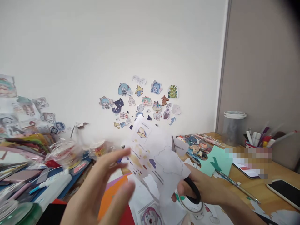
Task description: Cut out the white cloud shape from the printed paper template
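White paper sheet printed with small coloured cartoon pieces and a large grey outline (161,156) is raised upright in front of us, above the pale wooden table (283,172). Our right hand (199,184) is closed around the black-handled scissors (195,190), its fingers at the loop, and the sheet's right corner overlaps it. A dark blade (173,143) shows past the sheet's upper right edge, beside a small grey-white paper scrap (180,147). Our left hand (100,184) is wide open, thumb and fingers well apart, with nothing in its grasp; it is blurred, so we cannot quite tell whether its index fingertip touches the sheet's left edge. Below lies bright orange paper (114,193). To our right we have mint-green paper (226,159), a slim silver pen (239,186) and a black-screened smartphone (286,193). Behind, about 20 colourful character cutouts (156,87) cover part of the white wall (117,47).
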A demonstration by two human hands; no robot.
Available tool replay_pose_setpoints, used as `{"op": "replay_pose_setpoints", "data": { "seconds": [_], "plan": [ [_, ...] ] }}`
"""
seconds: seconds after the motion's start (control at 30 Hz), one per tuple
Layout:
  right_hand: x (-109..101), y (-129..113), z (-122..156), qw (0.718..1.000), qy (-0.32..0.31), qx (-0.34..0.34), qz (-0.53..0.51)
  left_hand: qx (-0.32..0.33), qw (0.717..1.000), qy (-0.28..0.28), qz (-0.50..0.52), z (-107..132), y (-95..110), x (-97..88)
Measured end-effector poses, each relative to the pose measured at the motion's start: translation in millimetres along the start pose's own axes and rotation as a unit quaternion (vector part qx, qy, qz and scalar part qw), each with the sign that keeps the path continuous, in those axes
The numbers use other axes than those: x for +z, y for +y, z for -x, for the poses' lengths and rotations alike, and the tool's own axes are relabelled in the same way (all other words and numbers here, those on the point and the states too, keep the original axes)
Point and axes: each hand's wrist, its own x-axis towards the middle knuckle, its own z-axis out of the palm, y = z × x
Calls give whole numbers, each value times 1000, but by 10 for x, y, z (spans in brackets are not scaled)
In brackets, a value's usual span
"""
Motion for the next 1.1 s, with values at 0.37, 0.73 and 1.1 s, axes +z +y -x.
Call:
{"op": "replay_pose_setpoints", "data": {
  "seconds": [0.37, 0.73, 1.1],
  "plan": [
    [86, -185, -51, 997, -43, -60, -35, -121, 983, -128, 55, -174, 72, 131],
    [160, -81, -30, 991, -11, -45, -127, -39, 991, 129, -7, -93, 55, 92],
    [144, -134, 8, 994, 7, -11, -110, -117, 988, -2, 102, -33, 76, -87]
  ]
}}
